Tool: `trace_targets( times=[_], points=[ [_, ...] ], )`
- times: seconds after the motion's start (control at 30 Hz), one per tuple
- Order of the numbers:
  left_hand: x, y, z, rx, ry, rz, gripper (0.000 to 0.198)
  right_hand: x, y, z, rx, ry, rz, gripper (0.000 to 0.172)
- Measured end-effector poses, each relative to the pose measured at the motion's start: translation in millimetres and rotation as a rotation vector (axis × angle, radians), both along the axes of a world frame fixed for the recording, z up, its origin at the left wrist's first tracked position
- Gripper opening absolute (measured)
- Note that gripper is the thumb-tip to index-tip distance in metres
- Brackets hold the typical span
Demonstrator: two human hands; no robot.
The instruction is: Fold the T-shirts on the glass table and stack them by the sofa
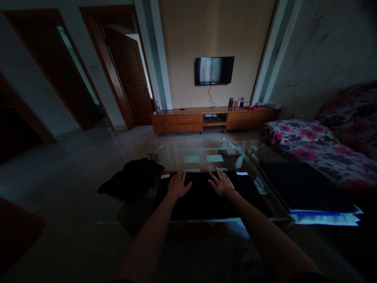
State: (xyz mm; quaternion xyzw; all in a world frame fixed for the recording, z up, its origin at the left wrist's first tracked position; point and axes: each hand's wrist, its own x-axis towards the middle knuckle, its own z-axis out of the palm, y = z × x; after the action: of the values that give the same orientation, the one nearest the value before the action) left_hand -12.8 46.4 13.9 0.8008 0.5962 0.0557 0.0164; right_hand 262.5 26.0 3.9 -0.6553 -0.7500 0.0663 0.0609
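A black cloth (203, 200) lies flat on the glass coffee table (171, 151), with a small white patch at each far corner. My left hand (178, 184) rests palm down near its far left part, fingers spread. Over on the far right part, my right hand (220, 183) also lies flat with its fingers apart. Neither hand grips anything. A crumpled black cloth (132, 177) is heaped at the table's left side. The room is dim, so folds in the dark fabric cannot be made out.
To the right is a flat stack (306, 188) with a black top and white and blue layers. A flower-patterned sofa (300, 131) stands beyond it. Across the floor are a wooden TV cabinet (190, 124) and a wall-mounted television (214, 70).
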Motion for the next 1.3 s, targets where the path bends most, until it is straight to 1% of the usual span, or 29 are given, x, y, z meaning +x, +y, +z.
trace_targets(
  times=[0.2,0.4,0.53,0.67,0.8,0.87,0.93,0.97,1.03,1.1,1.17,1.2,1.23,1.3],
  points=[
    [-15,1,4.9,0.001,0.032,0.067,0.088,25,-7,1.0,0.018,-0.059,-0.057,0.069],
    [-38,2,3.6,-0.022,-0.005,0.124,0.088,51,-8,-4.4,0.03,-0.058,-0.089,0.084],
    [-42,2,2.5,-0.034,-0.028,0.121,0.086,65,-6,-13.0,0.048,-0.078,-0.119,0.088],
    [-41,4,-3.6,0.001,-0.032,0.138,0.085,65,-5,-17.1,0.082,-0.063,-0.188,0.097],
    [-42,6,-9.8,0.025,-0.025,0.145,0.083,61,-7,-13.6,0.065,-0.046,-0.285,0.102],
    [-42,4,-7.5,0.061,-0.006,0.145,0.081,61,-9,-10.4,0.064,-0.046,-0.322,0.104],
    [-39,0,-0.5,0.142,0.015,0.117,0.075,59,-10,-5.6,0.07,-0.067,-0.336,0.106],
    [-35,-2,3.9,0.184,0.022,0.078,0.071,56,-10,-2.5,0.082,-0.087,-0.335,0.105],
    [-21,-7,12.2,0.237,0.018,-0.047,0.066,42,-10,5.1,0.129,-0.118,-0.323,0.103],
    [-1,-10,16.0,0.235,-0.007,-0.186,0.063,17,-8,13.3,0.166,-0.105,-0.241,0.096],
    [22,-12,13.2,0.207,-0.04,-0.288,0.065,-15,-7,18.9,0.153,-0.041,-0.059,0.087],
    [32,-12,9.5,0.186,-0.054,-0.313,0.067,-31,-6,19.9,0.138,-0.004,0.047,0.084],
    [40,-13,4.9,0.153,-0.062,-0.323,0.07,-45,-6,19.6,0.121,0.028,0.117,0.082],
    [51,-12,-4.7,0.074,-0.062,-0.316,0.074,-65,-5,15.7,0.058,0.073,0.151,0.083]
  ],
)
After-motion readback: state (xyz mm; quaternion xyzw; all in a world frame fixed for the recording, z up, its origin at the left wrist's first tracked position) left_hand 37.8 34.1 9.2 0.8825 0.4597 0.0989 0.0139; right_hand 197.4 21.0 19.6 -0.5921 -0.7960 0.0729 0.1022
